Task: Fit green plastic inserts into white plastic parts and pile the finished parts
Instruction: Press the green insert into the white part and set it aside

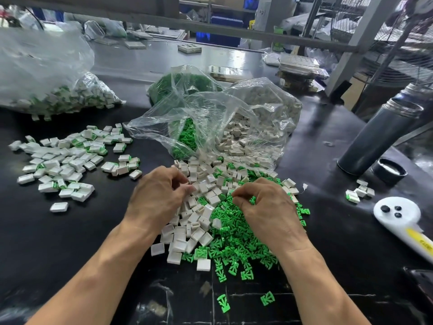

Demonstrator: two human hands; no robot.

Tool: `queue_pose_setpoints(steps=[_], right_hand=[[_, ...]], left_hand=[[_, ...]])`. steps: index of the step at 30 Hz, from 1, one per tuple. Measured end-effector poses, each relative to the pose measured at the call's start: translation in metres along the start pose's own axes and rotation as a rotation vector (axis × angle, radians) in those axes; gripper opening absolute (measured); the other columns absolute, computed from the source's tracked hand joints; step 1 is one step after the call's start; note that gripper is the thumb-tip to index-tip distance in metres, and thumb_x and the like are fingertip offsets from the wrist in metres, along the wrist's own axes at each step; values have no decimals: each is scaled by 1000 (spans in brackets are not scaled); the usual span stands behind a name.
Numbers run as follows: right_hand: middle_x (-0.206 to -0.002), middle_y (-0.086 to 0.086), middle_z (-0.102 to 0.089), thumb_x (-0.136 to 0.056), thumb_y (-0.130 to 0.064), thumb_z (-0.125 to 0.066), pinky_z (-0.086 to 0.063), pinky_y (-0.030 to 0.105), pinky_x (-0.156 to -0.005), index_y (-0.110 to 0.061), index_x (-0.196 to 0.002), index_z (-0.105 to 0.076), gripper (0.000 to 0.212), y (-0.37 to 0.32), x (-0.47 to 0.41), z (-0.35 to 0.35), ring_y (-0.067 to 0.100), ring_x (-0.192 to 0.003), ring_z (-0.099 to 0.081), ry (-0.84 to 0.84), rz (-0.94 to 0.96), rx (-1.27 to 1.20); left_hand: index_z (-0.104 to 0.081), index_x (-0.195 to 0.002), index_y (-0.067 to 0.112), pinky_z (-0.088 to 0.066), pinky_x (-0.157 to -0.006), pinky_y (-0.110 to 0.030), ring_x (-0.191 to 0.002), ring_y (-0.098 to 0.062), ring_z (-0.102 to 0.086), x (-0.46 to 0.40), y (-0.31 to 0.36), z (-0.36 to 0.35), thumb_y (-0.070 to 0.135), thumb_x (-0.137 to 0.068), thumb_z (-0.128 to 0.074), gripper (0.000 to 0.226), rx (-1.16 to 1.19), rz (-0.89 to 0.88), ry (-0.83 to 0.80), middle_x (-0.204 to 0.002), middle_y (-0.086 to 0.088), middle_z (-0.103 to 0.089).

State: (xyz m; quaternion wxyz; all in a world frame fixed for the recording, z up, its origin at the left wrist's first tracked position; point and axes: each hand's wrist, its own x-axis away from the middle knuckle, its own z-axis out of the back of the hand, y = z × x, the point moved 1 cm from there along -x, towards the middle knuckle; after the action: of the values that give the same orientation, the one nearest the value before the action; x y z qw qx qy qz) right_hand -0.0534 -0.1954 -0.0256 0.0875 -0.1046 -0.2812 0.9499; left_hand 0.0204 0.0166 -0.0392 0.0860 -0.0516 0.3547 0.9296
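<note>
A heap of loose white plastic parts (194, 221) lies in front of me, with a spread of green inserts (236, 245) to its right. My left hand (159, 195) rests on the white heap with curled fingertips pinching at a white part. My right hand (264, 205) sits over the green inserts with its fingers curled down into them; what it holds is hidden. Finished white parts with green inserts (63, 165) are scattered in a pile at the left.
Two open clear bags, one of green inserts (185, 137) and one of white parts (255, 127), lie behind the heap. A bag of finished parts (58, 90) sits far left. At the right stand a grey flask (379, 134), its cap (389, 171) and a white handheld device (398, 214).
</note>
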Motion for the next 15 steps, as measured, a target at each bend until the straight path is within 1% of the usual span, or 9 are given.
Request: queue_pose_setpoints(steps=[2,4,5,7,10,12,15], right_hand=[[-99,-21,-55,-93,-45,-72,-39,27,-91,-42,-107,-74,15,-2,0,-2,7,-102,-52,-25,3,40],[-99,-21,-51,-93,-45,-72,-38,27,-95,-44,-114,-73,21,-4,-1,-3,8,-105,-50,-46,10,57],[-98,-22,-48,-94,-44,-71,-38,27,-97,-44,-116,-72,22,-4,-1,-3,8,-106,-50,-55,18,57],[-97,-21,-46,-94,-42,-71,-37,26,-96,-44,-118,-72,24,-6,-1,-5,9,-107,-48,-67,29,74],[-103,-14,-53,-93,-40,-73,-34,25,-94,-42,-115,-73,22,-9,-3,-7,10,-108,-48,-58,29,113],[-105,-14,-54,-92,-39,-74,-34,25,-95,-41,-110,-71,18,-10,-3,-7,10,-109,-49,-54,22,119],[-105,-14,-56,-92,-36,-75,-32,24,-94,-36,-102,-67,12,-12,-4,-6,9,-110,-49,-35,44,133]], left_hand=[[-70,-93,33,-45,-65,-17,-74,5,-57,0,1,0,41,-85,-79,14,-11,-4,7,-85,18,-61],[-70,-91,34,-39,-60,-9,-69,6,-58,1,2,-1,39,-87,-78,10,-16,-16,-1,-84,19,-61],[-70,-91,34,-40,-61,-9,-69,6,-59,2,2,-1,39,-87,-77,10,-21,-23,-7,-85,19,-61],[-70,-91,34,-44,-66,-14,-72,5,-59,2,2,-1,40,-88,-77,10,-47,-42,-17,-87,19,-60],[-71,-92,33,-49,-72,-19,-77,4,-59,3,3,-2,39,-89,-76,8,-40,-49,-12,-89,20,-60],[-70,-94,32,-54,-75,-23,-78,2,-61,3,4,-1,36,-91,-75,7,14,-50,19,-89,19,-63],[-67,-94,35,-56,-70,-19,-74,2,-67,6,7,3,33,-94,-71,5,212,-34,51,-84,15,-70]])
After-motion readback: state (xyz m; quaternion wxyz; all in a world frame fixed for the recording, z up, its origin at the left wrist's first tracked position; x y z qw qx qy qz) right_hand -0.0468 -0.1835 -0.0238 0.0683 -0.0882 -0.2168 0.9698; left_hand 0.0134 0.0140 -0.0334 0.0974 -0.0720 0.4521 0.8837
